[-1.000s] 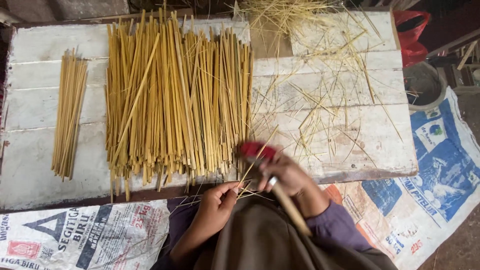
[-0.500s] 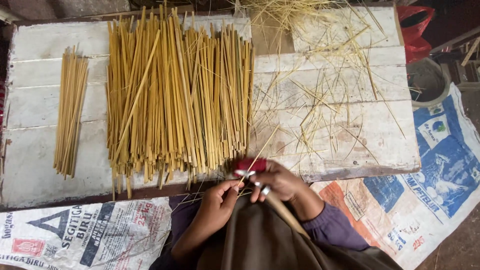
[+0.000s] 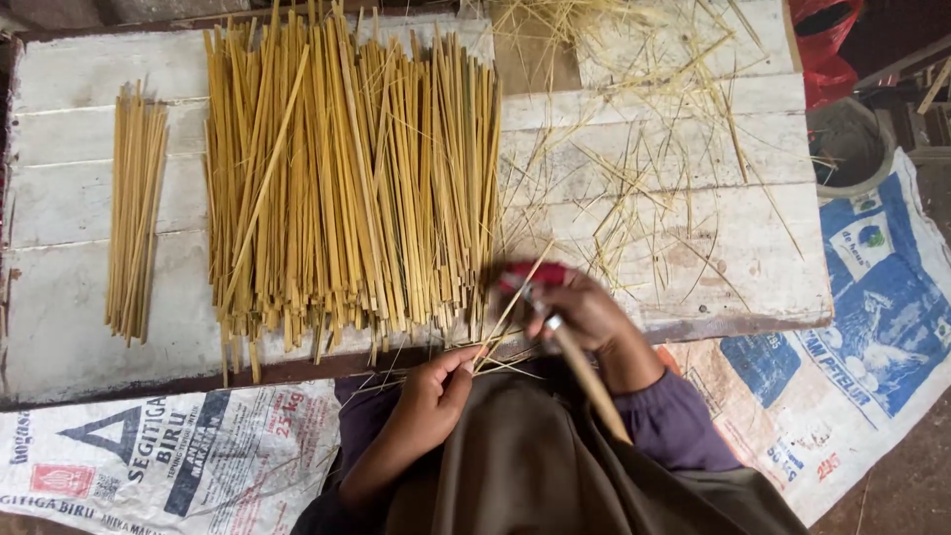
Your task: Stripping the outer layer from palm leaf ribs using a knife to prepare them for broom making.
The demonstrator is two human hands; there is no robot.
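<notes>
One thin bamboo strip (image 3: 510, 312) between both hands, over the white surface (image 3: 59, 297).
Your left hand (image 3: 431, 391) pinches its near end; your right hand (image 3: 580, 307) grips a wooden-handled tool (image 3: 584, 372) against it. Judged light, springy, splintery: hold near the end.

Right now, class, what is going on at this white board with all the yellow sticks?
A person sits at a white plank board, working a thin strip between both hands. The left hand pinches the strip's lower end; the right hand holds a wooden-handled tool with a red part against it. A large pile of yellow sticks lies ahead, a smaller bundle sits apart to its left, and loose thin shavings are scattered to the right.
</notes>
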